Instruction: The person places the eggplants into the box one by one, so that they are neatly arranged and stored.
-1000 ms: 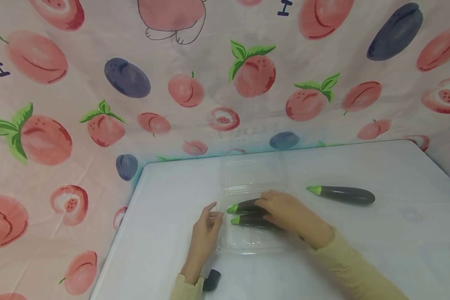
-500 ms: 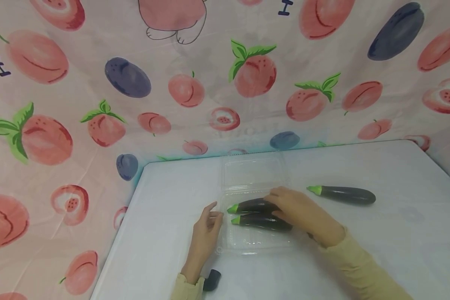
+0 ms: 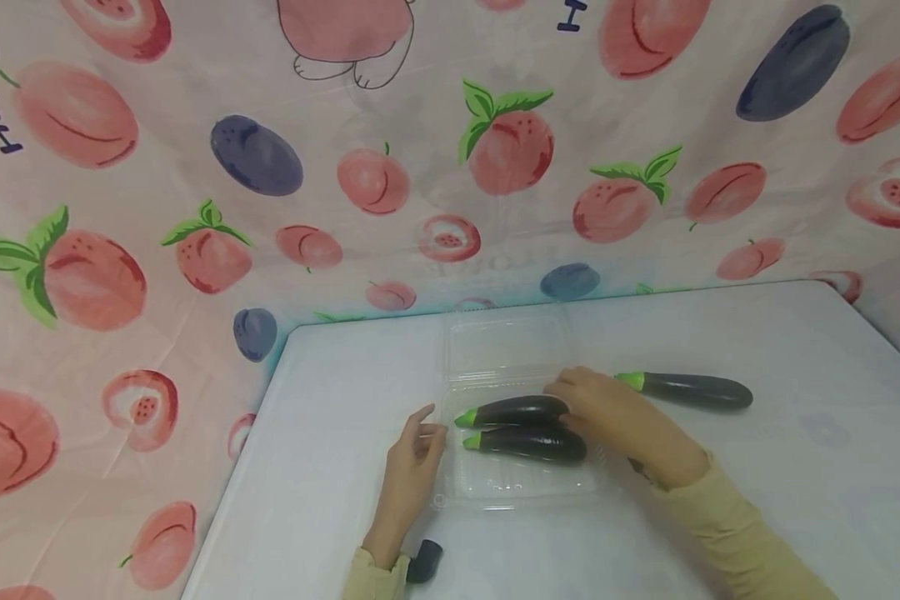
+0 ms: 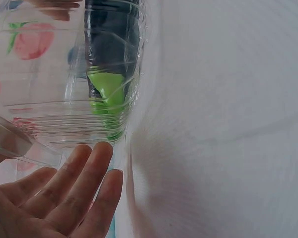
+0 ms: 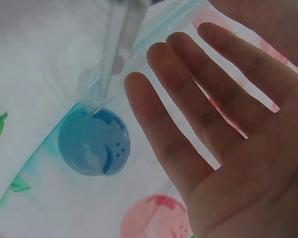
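Observation:
Two dark eggplants with green stem ends lie side by side in a clear plastic clamshell box [image 3: 495, 487]: the farther eggplant [image 3: 521, 410] and the nearer eggplant [image 3: 536, 443]. My right hand [image 3: 626, 421] is at the box's right side, beside the blunt end of the farther eggplant. In the right wrist view its fingers [image 5: 164, 119] are extended and spread, with nothing in them. My left hand [image 3: 412, 467] is by the box's left wall, and in the left wrist view its loosely extended fingertips [image 4: 103, 151] are right at the ribbed wall.
The box's lid [image 3: 506, 346] lies folded back toward the rear edge of the white table [image 3: 757, 500]. A third eggplant [image 3: 697, 392] lies to the right of the box. Near my left wrist is a small black object [image 3: 424, 561]. A fruit-print cloth [image 3: 420, 108] hangs behind.
My right hand has drawn back to the right off the two eggplants, uncovering their blunt ends, and now overlaps the third one's green tip. My left hand has stayed in place.

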Demonstrator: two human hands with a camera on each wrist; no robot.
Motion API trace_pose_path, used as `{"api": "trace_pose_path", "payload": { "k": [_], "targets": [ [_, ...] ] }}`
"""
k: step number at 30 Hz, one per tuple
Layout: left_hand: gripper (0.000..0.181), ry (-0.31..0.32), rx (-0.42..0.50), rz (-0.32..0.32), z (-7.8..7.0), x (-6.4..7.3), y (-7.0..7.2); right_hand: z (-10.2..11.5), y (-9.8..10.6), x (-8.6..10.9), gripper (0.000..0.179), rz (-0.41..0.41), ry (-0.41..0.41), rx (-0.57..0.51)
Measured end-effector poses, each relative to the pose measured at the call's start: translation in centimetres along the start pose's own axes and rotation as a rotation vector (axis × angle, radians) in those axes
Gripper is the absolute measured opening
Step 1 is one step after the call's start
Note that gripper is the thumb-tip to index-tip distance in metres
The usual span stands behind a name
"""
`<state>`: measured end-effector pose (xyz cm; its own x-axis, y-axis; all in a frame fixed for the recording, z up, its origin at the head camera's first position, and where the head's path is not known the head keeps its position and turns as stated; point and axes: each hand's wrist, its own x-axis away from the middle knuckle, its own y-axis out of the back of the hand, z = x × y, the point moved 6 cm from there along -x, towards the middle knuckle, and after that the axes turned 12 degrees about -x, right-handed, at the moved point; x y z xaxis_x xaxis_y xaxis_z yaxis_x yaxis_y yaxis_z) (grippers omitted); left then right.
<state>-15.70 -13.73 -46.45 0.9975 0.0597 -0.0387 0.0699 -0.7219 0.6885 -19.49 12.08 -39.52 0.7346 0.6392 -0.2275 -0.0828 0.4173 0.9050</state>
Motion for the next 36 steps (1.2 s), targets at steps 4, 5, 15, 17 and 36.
{"api": "trace_pose_path", "payload": {
  "k": [4,5,15,17,36],
  "targets": [
    [0.047,-0.002,0.000,-0.003,0.1,0.0,0.0,-0.6,0.3,0.4,0.039,-0.003,-0.030,-0.034],
    [0.047,-0.002,0.001,-0.003,0.1,0.0,0.0,-0.7,0.4,0.5,0.039,-0.008,-0.037,-0.039],
    [0.046,-0.010,0.001,-0.006,0.1,0.0,0.0,-1.3,1.3,1.2,0.035,-0.040,-0.019,0.029],
    [0.046,-0.012,0.000,-0.006,0.1,0.0,0.0,-1.6,1.3,1.3,0.036,-0.046,-0.020,0.040],
    [0.047,-0.012,-0.001,-0.007,0.0,0.1,0.0,-3.4,2.2,2.7,0.033,-0.060,-0.058,0.027]
  ]
}}
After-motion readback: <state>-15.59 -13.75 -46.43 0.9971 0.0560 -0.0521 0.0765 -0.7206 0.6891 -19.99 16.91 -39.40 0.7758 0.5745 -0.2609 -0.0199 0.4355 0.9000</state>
